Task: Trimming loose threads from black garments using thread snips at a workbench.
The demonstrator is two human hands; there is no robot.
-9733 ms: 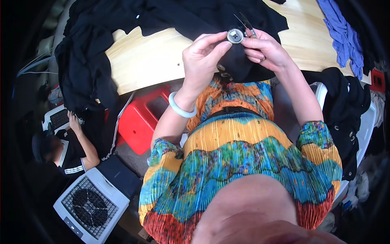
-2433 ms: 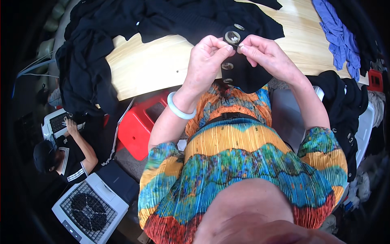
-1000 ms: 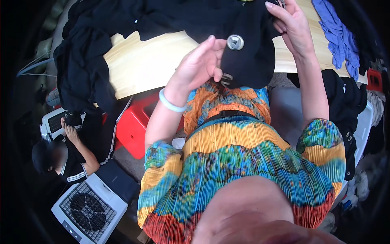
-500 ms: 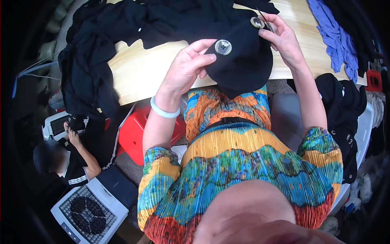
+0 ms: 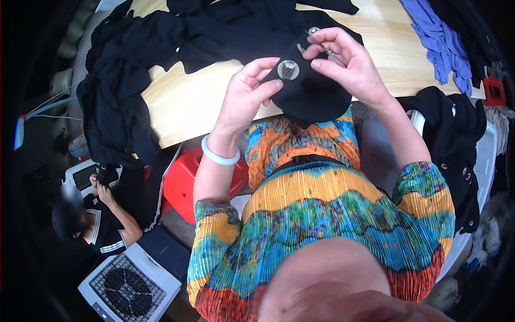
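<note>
Over the near edge of the wooden counter (image 5: 188, 102), both hands work on a piece of black fabric (image 5: 314, 94) held up above the lap. Left hand (image 5: 249, 94): thumb and fingers curled, pinching the fabric from its left side, with a fingertip just beside a large round silvery button (image 5: 288, 70) that sits on the cloth. A pale bangle (image 5: 219, 155) rings the left wrist. Right hand (image 5: 348, 67): fingers pressed together at the upper edge of the fabric, pinching a thin metallic tool (image 5: 328, 51), possibly a needle; too small to tell exactly. A second small silvery button (image 5: 314, 31) shows just above the right fingertips.

The fabric hangs from the hands, its lower edge draping over the front of the person's multicoloured pleated top (image 5: 322, 214).

Surroundings: a heap of black garments (image 5: 177, 48) lies across the far and left parts of the counter, some spilling over the left edge. Blue cloth (image 5: 437, 40) lies at the far right of the counter. A red stool (image 5: 185, 188) stands below the counter edge. Another seated person (image 5: 94, 217) is at lower left, beside a white box fan (image 5: 129, 287) on the floor.
</note>
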